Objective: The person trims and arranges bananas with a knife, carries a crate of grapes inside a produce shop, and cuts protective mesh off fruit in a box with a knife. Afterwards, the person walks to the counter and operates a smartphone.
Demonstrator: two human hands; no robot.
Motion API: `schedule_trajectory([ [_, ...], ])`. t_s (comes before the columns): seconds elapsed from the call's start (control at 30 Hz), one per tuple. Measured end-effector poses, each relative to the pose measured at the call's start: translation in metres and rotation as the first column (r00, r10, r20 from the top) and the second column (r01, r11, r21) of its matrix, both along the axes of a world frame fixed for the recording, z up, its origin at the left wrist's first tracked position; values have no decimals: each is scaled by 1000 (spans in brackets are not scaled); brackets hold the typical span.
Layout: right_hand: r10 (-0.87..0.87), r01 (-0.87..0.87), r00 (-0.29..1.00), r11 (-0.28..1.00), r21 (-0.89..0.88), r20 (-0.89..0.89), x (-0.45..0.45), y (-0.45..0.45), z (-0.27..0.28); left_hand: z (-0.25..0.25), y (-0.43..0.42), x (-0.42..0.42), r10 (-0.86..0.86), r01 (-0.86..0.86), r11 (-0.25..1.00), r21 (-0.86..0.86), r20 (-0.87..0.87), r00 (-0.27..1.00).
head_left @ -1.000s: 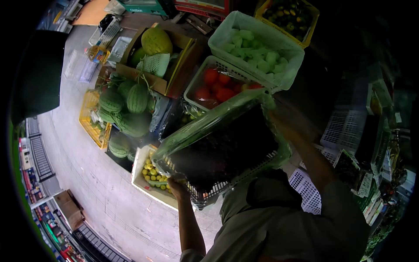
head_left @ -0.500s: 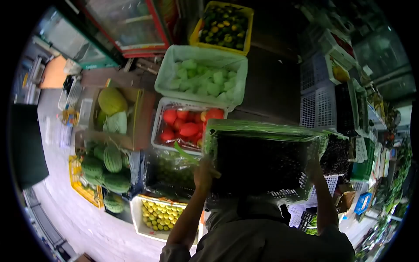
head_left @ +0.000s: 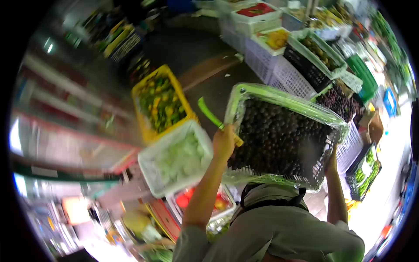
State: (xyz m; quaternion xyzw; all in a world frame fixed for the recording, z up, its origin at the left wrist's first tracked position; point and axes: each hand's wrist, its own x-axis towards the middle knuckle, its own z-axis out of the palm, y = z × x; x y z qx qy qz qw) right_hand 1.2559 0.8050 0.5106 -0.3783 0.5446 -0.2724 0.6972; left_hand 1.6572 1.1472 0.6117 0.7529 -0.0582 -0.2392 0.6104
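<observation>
I carry a black slatted crate of dark grapes (head_left: 283, 131) in front of my waist, lined with green-edged clear plastic film. At its left end, my left hand (head_left: 224, 142) is closed on the side. The same hand also pins a curved green strip with a yellow end (head_left: 210, 114), perhaps a knife; its kind is not clear. My right hand (head_left: 332, 160) grips the crate's right end, with its fingers partly hidden behind the wall. The crate is slightly tilted and clear of the floor.
To the left stand a yellow crate of green and yellow fruit (head_left: 190, 114), a white lined crate (head_left: 146, 168) and a white basket of red fruit (head_left: 227, 212). Stacked purple crates (head_left: 290, 78) and more dark grapes (head_left: 336, 102) are at the right. A dark floor (head_left: 196, 52) lies ahead.
My body and view have turned right, so the floor crates have swung to the lower left. The grape crate has come along in both hands, and its grapes now show more brightly.
</observation>
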Motion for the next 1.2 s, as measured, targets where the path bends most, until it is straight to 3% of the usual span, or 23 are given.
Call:
schedule_trajectory([
  [0.03,78,-77,997,997,18,-11,6,-15,-9,-8,-20,27,-34,21,994,103,132,991],
  [0.1,-35,34,999,999,-9,-30,59,-19,-4,18,-46,57,-39,40,999,13,-40,998],
  [0.17,-46,44,998,998,-54,-43,114,-42,10,15,-67,97,41,-54,990,-131,-101,994],
  [0.23,-6,1,994,999,-51,-107,163,-71,24,15,-88,134,158,-186,969,-159,-175,972],
  [0.3,-1,-4,989,999,-33,-145,207,-101,15,-26,-89,173,287,-298,951,-81,-127,950],
  [0.37,54,-70,974,995,-69,-221,255,-113,43,16,-95,186,260,-304,944,-131,-278,925],
  [0.4,101,-122,965,990,-70,-244,278,-118,64,20,-97,193,258,-305,941,-148,-272,927],
  [0.43,151,-171,951,984,-55,-270,304,-123,83,29,-98,207,307,-354,928,-117,-298,904],
  [0.47,88,-111,948,992,-58,-307,327,-133,71,37,-94,218,370,-413,907,-79,-321,872],
  [0.57,261,-274,933,962,-17,-247,368,-155,54,17,-69,245,418,-414,908,72,-250,873],
  [0.63,272,-279,920,960,18,-281,402,-170,48,35,-76,265,511,-505,858,94,-246,823],
  [0.67,284,-335,898,936,-104,-336,423,-170,57,46,-76,276,461,-460,885,66,-249,852],
  [0.77,289,-325,882,945,-37,-372,491,-190,94,72,-94,332,445,-422,892,159,-159,881],
  [0.8,328,-350,886,937,-8,-329,496,-208,93,104,-113,339,439,-391,883,261,-161,884],
  [0.83,345,-361,902,932,-15,-259,515,-224,85,60,-106,365,399,-393,887,242,27,917],
  [0.97,209,-223,971,967,-121,-119,605,-221,136,106,-123,434,391,-387,906,172,8,920],
  [1.0,216,-225,973,964,-144,-75,626,-221,148,98,-127,455,444,-456,867,200,101,890],
  [1.03,215,-219,973,975,-45,-80,639,-265,166,124,-179,477,423,-402,869,288,-15,906],
  [1.07,205,-207,972,978,-3,-116,646,-311,154,140,-230,481,417,-390,856,338,-5,909],
  [1.2,148,-155,986,983,-97,-72,725,-310,165,135,-217,570,360,-343,911,230,-37,932],
])
